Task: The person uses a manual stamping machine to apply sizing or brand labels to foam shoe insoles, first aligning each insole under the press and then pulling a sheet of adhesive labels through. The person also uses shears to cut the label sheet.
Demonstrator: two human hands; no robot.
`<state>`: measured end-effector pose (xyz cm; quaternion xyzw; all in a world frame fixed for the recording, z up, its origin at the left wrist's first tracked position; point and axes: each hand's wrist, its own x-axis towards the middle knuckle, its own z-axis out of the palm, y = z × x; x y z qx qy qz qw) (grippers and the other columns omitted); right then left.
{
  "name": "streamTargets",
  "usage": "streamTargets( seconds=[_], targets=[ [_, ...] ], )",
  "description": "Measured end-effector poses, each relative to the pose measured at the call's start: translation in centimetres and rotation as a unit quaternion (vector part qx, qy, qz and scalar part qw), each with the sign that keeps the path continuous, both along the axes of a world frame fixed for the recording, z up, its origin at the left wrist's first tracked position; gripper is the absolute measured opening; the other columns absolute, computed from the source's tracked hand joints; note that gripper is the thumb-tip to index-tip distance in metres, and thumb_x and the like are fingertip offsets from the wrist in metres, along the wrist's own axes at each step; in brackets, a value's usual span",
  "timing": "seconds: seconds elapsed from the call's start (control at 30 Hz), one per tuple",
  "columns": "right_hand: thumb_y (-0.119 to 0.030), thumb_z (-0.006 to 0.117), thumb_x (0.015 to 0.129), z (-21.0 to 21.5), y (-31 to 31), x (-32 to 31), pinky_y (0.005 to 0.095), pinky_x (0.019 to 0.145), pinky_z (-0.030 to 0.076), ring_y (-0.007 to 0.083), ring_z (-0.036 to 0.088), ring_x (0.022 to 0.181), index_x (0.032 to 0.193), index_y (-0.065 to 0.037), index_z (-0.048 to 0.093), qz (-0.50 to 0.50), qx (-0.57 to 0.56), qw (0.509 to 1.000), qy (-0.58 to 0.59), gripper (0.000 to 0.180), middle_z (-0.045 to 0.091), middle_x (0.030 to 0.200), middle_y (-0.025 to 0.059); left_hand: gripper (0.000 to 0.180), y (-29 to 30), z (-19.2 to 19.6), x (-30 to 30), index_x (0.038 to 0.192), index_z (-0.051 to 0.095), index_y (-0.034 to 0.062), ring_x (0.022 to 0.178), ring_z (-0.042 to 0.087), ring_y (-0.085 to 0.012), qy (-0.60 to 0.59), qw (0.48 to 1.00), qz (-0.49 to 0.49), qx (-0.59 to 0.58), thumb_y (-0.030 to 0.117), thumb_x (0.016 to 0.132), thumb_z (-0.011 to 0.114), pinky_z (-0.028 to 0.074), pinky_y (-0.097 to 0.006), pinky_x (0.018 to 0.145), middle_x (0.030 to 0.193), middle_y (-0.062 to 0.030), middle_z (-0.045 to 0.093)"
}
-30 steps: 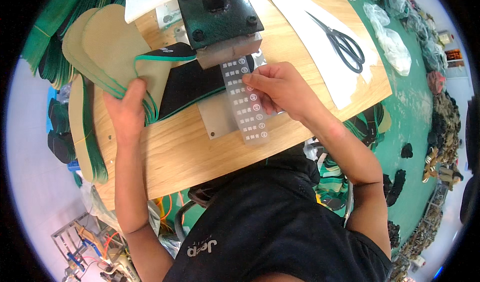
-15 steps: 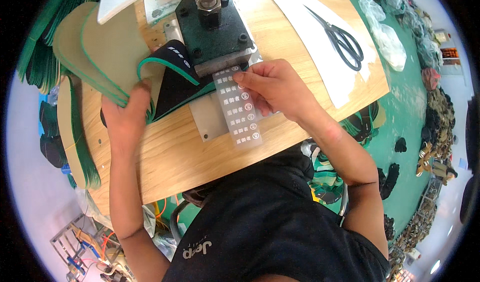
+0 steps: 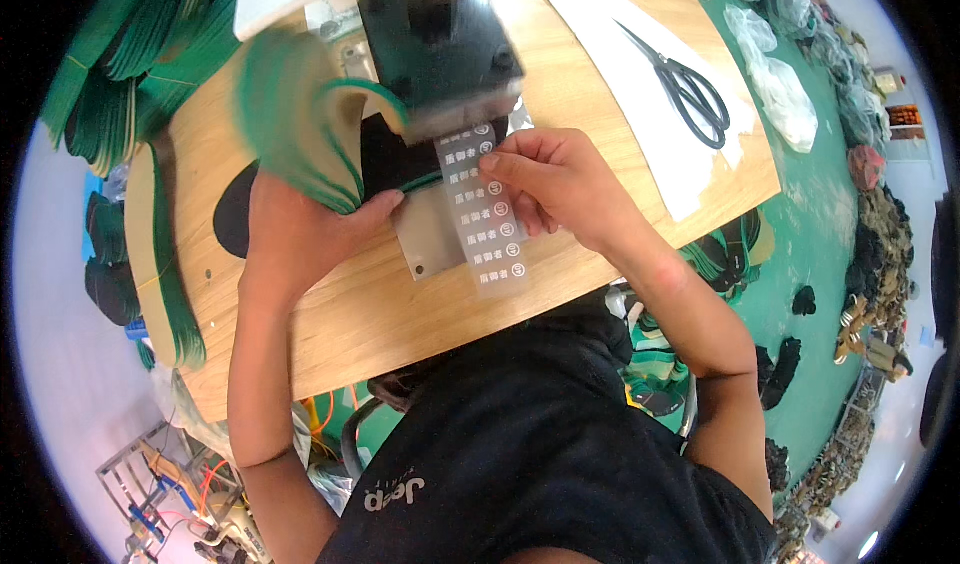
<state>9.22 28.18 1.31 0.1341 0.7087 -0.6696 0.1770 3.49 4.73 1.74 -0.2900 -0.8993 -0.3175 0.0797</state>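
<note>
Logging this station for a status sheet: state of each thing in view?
Left hand: gripping green-edged insoles
Green-edged insoles: bent, blurred
Right hand: pinching clear strip
Clear strip: printed, upper end at press head
Press head: blurred, can't tell if pressing
Metal plate: partly covered by strip
Scissors: on white sheet, blades look closed
Insole bundle: tied
Plastic bag: crumpled

Strip [image 3: 483, 214] left of the scissors [image 3: 665, 68]

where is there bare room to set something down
Bare wood shows on the table between the left hand, the metal plate and the near edge, and another patch between the press and the white sheet. Crowded: under the press, around the insoles and strip.
</note>
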Motion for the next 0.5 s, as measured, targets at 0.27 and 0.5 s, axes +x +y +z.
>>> streamTargets(
  seconds=[0.27, 0.5],
  targets=[
    [-0.020, 0.053, 0.094, -0.8, 1.5, 2.6, 0.0172, 0.044, 0.034, 0.0052, 0.050, 0.050, 0.087, -0.004, 0.061, -0.126, -0.062, 0.984, 0.112, 0.019, 0.060, 0.067, 0.0011, 0.037, -0.4, 0.8, 0.1, 0.105, 0.060, 0.0020, 0.085, 0.061, -0.0295, -0.051, 0.997, 0.045, 0.040, 0.011, 0.071, 0.068, 0.048, -0.035, 0.077, 0.092, -0.0157, 0.064],
    [-0.023, 0.057, 0.092, -0.8, 0.4, 0.4, 0.0177, 0.040, 0.034, 0.0059, 0.052, 0.046, 0.079, -0.004, 0.060, -0.058, -0.028, 0.997, 0.038, 0.023, 0.060, 0.063, 0.0021, 0.033, -1.7, 0.6, -0.5, 0.106, 0.058, -0.0044, 0.088, 0.058, -0.0146, -0.132, 0.912, 0.063, 0.384, 0.003, 0.073, 0.056, 0.045, -0.028, 0.081, 0.091, -0.0068, 0.065]
  ],
)
